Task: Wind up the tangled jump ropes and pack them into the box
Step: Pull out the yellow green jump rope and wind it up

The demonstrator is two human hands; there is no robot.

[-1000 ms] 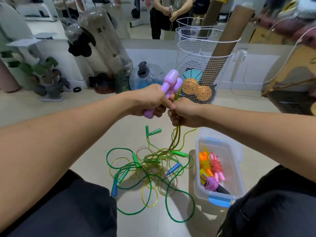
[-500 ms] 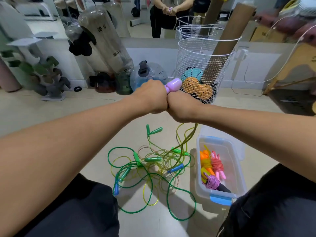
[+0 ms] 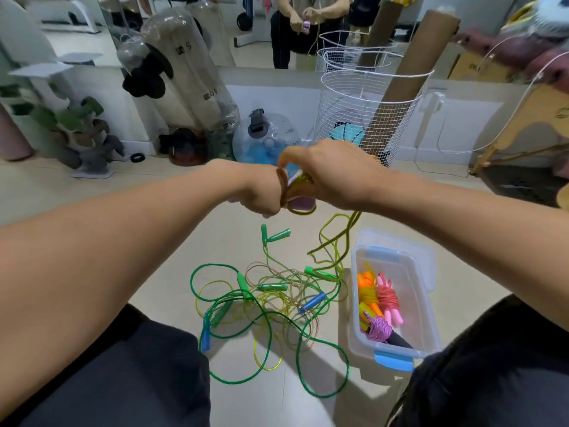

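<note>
My left hand grips the purple handles of a jump rope, mostly hidden in my fist. My right hand pinches that rope's olive-yellow cord and holds it looped around the handles. The loose end of the cord hangs down toward the floor. Below lies a tangled pile of jump ropes with green, yellow and blue handles. To its right stands a clear plastic box with blue clips, holding wound orange, pink and purple ropes.
A white wire basket with cardboard tubes and balls stands behind my hands. Large clear bottles, a blue water jug and a rack of dumbbells line the mirrored wall. My dark-trousered knees flank the pile.
My right hand has swung up and over the handles, carrying the cord around them. The purple handle tips that stuck up are now hidden, and less cord hangs down.
</note>
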